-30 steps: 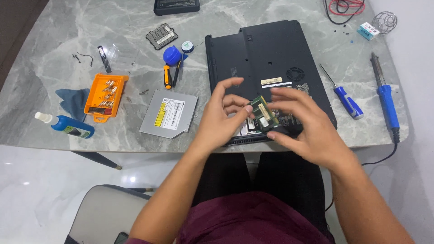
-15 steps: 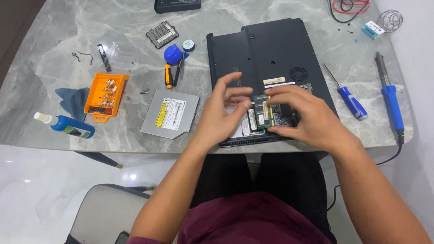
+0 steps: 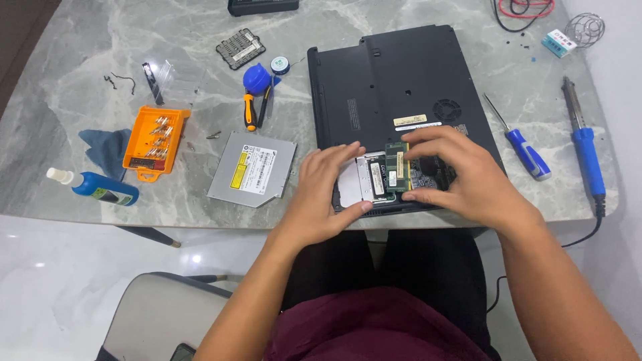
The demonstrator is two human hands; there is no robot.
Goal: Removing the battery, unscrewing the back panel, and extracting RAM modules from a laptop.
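Grey marble table [image 3: 167,40]; upturned black laptop [image 3: 401,87] at near edge. Green memory module [image 3: 397,167] in open bay, long axis near-far. Right hand [image 3: 461,177] nearer, thumb and fingers pinching its ends; left hand [image 3: 328,194] flat beside, fingers together.

Bright, even light fills the room, falling from above. The grey marbled stone table [image 3: 134,40] shows a soft sheen, without harsh glare. Shadows are short and faint, pooling just under both hands at the centre of the frame. On the glossy white floor [image 3: 40,294] at lower left sit small bright reflections of lamps. Focus is crisp at the centre; the edges curve slightly from the wide lens.
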